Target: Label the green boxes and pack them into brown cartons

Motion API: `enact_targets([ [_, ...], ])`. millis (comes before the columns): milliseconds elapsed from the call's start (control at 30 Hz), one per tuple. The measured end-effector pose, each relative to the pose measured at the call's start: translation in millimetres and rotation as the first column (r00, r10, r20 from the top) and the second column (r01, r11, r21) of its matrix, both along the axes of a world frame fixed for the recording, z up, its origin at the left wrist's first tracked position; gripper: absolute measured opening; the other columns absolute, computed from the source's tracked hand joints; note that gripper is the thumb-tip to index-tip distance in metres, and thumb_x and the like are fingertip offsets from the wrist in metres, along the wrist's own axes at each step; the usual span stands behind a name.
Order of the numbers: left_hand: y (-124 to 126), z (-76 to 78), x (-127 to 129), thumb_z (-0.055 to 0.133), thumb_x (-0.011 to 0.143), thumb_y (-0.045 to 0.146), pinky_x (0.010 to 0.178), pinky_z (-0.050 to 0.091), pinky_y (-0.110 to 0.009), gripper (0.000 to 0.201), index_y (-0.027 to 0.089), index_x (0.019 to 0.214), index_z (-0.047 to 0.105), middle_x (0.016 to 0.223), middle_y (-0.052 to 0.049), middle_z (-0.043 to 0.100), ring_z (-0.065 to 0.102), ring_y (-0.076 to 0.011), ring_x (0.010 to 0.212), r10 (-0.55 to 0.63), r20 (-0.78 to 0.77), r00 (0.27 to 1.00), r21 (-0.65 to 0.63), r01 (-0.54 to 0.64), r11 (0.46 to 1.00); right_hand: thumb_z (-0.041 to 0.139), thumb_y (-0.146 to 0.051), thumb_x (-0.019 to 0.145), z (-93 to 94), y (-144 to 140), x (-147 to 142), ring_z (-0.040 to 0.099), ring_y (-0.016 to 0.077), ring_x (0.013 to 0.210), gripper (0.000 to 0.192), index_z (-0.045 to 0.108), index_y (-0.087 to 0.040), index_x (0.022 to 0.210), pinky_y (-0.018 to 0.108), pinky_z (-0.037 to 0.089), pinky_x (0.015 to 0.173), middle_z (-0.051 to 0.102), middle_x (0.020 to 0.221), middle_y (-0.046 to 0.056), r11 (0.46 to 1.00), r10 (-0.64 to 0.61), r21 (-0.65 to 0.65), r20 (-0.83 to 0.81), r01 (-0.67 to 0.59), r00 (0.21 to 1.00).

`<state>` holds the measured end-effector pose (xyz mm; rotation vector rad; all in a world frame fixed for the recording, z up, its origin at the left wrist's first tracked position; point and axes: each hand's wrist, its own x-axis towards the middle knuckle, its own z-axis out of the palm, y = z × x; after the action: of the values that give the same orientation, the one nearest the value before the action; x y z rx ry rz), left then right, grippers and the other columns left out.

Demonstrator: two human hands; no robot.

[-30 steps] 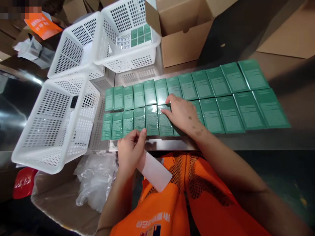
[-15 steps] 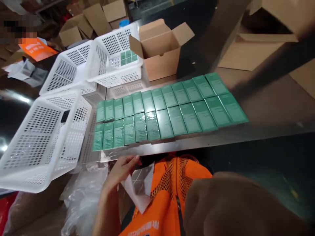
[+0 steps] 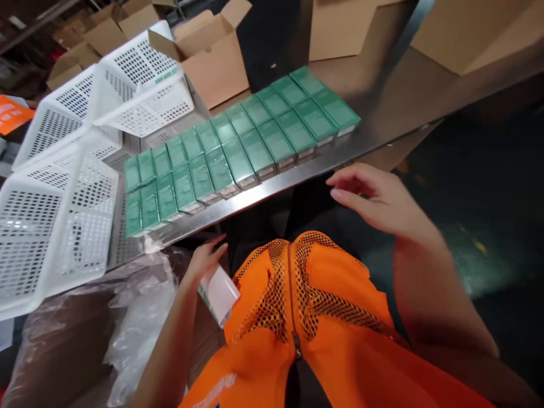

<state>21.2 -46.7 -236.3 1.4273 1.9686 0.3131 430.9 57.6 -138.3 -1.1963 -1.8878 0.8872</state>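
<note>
My left hand (image 3: 207,259) is below the table's front edge, against a white-and-green box (image 3: 224,294) beside my orange vest. It seems to grip this box, though part of the grip is hidden. My right hand (image 3: 369,195) hovers in front of the table edge, fingers curved and apart from the thumb, with nothing in it. On the metal table lie green boxes (image 3: 257,144) in two long rows, side by side, some with a shiny film.
White perforated baskets (image 3: 91,215) stand on the left; one at the back holds green boxes. An open carton (image 3: 219,71) sits behind the rows, with more cardboard (image 3: 340,31) at the back right. Clear plastic (image 3: 142,323) lies over a brown carton at lower left.
My right hand has moved from a blur at lower right up toward the table edge. The white-and-green box at my left hand shows more plainly. The view has shifted right and down.
</note>
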Motion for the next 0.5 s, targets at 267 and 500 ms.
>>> enact_targets([
  [267, 27.5, -20.4, 54.8, 0.058, 0.089, 0.027, 0.108, 0.040, -0.037, 0.022, 0.018, 0.101, 0.074, 0.129, -0.014, 0.068, 0.058, -0.0297, 0.126, -0.025, -0.277, 0.960, 0.194, 0.081, 0.978, 0.051, -0.014, 0.089, -130.9, 18.1, 20.1, 0.056, 0.0315, 0.115, 0.029, 0.073, -0.007, 0.107, 0.039, 0.042, 0.100, 0.065, 0.116, 0.022, 0.950, -0.246, -0.033, 0.530, 0.309, 0.812],
  [500, 5.3, 4.0, 57.4, 0.062, 0.078, 0.031, 0.078, 0.045, -0.032, 0.018, 0.020, 0.063, 0.059, 0.071, -0.005, 0.065, 0.062, -0.0252, 0.087, -0.077, -0.055, 0.996, 0.062, 0.081, 0.995, 0.039, -0.010, 0.093, -117.2, -9.5, 25.6, 0.060, 0.0261, 0.099, 0.031, 0.070, -0.012, 0.091, 0.037, 0.043, 0.088, 0.069, 0.107, 0.020, 0.985, -0.082, -0.086, 0.526, 0.149, 0.846],
])
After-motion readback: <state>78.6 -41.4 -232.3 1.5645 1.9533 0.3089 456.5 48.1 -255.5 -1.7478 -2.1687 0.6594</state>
